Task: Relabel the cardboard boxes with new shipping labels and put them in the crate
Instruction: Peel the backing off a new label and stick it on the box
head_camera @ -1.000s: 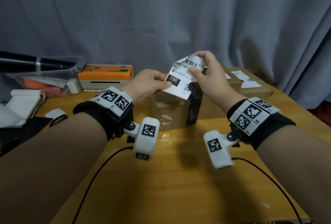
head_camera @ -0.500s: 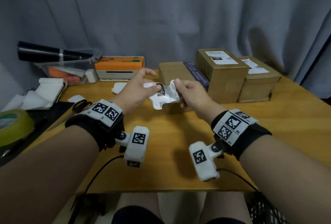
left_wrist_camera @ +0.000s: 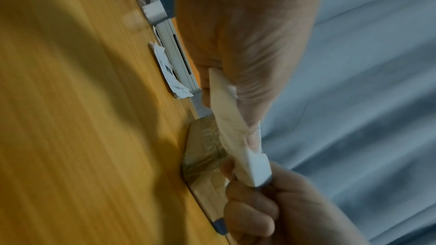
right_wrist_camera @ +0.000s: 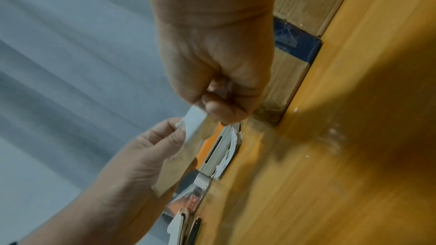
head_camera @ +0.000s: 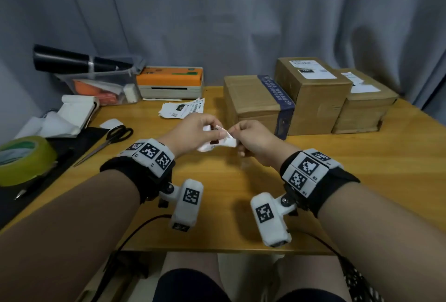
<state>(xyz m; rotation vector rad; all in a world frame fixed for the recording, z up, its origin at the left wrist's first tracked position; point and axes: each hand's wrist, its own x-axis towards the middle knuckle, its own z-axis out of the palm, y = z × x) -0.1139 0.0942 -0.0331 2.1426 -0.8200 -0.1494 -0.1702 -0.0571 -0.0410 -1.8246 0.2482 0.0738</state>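
Grey curtain backed a wooden worktop (head_camera: 362,181) on which three cardboard boxes stood in a row at the far right. Above the worktop's middle, the left hand (head_camera: 193,130) and the right hand (head_camera: 253,137) met over a crumpled white label (head_camera: 217,143); each hand's fingers were curled and pinching one end of it. In the wrist views the paper ran as a creased strip between the two pinches, its pale underside towards the cameras.

The nearest box (head_camera: 255,103), banded by dark blue printed tape, carried no label on its visible top; judged from this, the strip in the hands was that box's old label, being balled up for discard. The next move would then call for dropping the scrap and taking a fresh label from the loose printed labels (head_camera: 183,109) that lay before the orange-topped label printer (head_camera: 171,82), then pressing it flat on the bare box top.

Legible writing was scant: a black block with white digits, apparently "150", on the middle box (head_camera: 311,89) label and on one loose label; barcodes and small print were too fine to read. The far box (head_camera: 362,101) bore white label remnants. No crate could be identified with certainty. Scissors (head_camera: 108,140) and a tape roll (head_camera: 21,159) lay at left.
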